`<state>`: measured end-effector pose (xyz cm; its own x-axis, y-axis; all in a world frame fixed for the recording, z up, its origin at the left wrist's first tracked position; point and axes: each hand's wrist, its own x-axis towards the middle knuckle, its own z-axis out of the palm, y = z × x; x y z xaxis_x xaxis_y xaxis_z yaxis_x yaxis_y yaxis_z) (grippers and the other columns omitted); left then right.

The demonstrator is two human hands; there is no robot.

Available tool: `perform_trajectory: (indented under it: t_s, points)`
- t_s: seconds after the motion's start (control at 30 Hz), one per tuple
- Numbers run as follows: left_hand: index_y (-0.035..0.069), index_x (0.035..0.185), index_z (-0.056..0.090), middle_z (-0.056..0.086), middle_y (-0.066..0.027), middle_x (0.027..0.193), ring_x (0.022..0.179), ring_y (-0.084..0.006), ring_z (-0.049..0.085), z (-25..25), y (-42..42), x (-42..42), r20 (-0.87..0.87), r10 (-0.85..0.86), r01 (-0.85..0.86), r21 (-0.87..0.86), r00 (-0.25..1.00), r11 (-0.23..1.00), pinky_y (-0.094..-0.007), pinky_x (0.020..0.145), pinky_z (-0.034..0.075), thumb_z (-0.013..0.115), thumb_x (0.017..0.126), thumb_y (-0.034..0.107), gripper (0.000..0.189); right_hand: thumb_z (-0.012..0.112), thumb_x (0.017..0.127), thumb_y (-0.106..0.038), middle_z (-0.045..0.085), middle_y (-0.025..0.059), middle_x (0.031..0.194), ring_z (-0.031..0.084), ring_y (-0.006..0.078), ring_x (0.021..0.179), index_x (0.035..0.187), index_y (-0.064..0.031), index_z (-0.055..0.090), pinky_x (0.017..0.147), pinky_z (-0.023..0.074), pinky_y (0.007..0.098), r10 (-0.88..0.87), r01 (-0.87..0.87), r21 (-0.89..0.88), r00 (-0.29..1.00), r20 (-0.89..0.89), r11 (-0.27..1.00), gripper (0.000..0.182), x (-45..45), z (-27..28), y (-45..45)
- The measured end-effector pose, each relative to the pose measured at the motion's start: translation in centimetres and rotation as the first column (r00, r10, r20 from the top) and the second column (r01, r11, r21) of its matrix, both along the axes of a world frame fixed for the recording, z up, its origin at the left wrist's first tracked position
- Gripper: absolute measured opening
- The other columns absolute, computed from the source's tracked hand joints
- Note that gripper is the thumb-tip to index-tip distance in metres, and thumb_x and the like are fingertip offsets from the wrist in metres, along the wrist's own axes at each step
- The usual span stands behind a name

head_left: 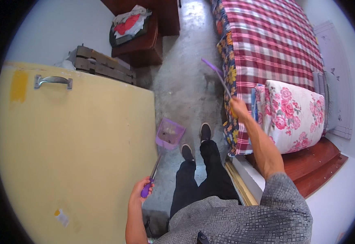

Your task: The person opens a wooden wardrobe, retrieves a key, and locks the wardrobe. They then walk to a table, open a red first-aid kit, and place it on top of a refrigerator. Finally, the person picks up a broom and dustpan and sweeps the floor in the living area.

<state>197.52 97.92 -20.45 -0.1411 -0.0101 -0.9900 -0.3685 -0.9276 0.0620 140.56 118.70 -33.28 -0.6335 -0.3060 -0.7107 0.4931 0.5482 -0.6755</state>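
Observation:
My left hand is closed around the purple grip of a long-handled dustpan, whose lilac pan rests on the floor beside the yellow door's edge. Some dark and pale debris lies in the pan. My right hand grips the handle of a broom at the bed's side. The broom's purple head is low over the floor, partly hidden by the floral bed cover; whether it touches the floor I cannot tell.
A yellow door with a metal handle fills the left. At right is a bed with a plaid cover and a folded floral blanket. Behind the door stand a slatted crate and a brown seat bearing clothes.

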Motion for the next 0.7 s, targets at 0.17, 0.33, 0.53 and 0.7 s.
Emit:
perform_trajectory:
  t_s: [0.17,0.33,0.53,0.7]
  points:
    - [0.014,0.140,0.049,0.066,-0.0118,0.085,0.057,-0.0139,0.057,0.7,-0.6,0.4,0.050,0.121,-0.124,0.065,0.991,0.990,-0.0265,0.044,0.047,0.059,0.095,0.016,0.046,0.051,0.093,-0.013,0.065,0.0135,0.077,0.066,0.0228,0.057,0.131,-0.0003,0.060,0.049,0.0542,0.0396,0.120,-0.101,0.153,0.986,-0.118,0.983,0.042,-3.9,-4.8,-10.8]
    - [0.015,0.137,0.051,0.066,-0.0122,0.086,0.057,-0.0141,0.057,0.7,-1.8,0.3,0.037,0.170,-0.173,0.109,0.985,0.979,-0.0264,0.043,0.047,0.060,0.094,0.016,0.043,0.057,0.089,-0.018,0.072,0.0257,0.103,0.072,0.0395,0.094,0.111,-0.0037,0.070,0.081,0.0585,0.0467,0.760,-0.649,0.415,0.618,-0.202,0.638,0.029,1.8,-9.3,-11.1]
    - [0.014,0.129,0.053,0.068,-0.0140,0.089,0.059,-0.0144,0.059,-2.1,-1.2,4.5,0.027,0.273,-0.273,0.198,0.962,0.941,-0.0269,0.046,0.051,0.062,0.095,0.017,0.036,0.053,0.089,-0.018,0.071,0.0158,0.071,0.071,0.0268,0.058,0.107,-0.0048,0.071,0.056,0.0582,0.0409,0.814,-0.842,0.178,0.538,0.221,0.509,0.029,13.9,-2.3,-0.5]
    - [0.011,0.122,0.055,0.069,-0.0172,0.093,0.063,-0.0204,0.064,-2.9,-0.7,4.9,0.051,0.107,-0.114,0.145,0.993,0.983,-0.0306,0.051,0.056,0.058,0.097,0.019,0.027,0.055,0.096,-0.019,0.064,0.0079,0.075,0.063,0.0171,0.053,0.140,-0.0123,0.058,0.044,0.0505,0.0337,0.587,-0.685,0.149,0.700,0.407,0.713,0.044,17.9,8.3,7.1]
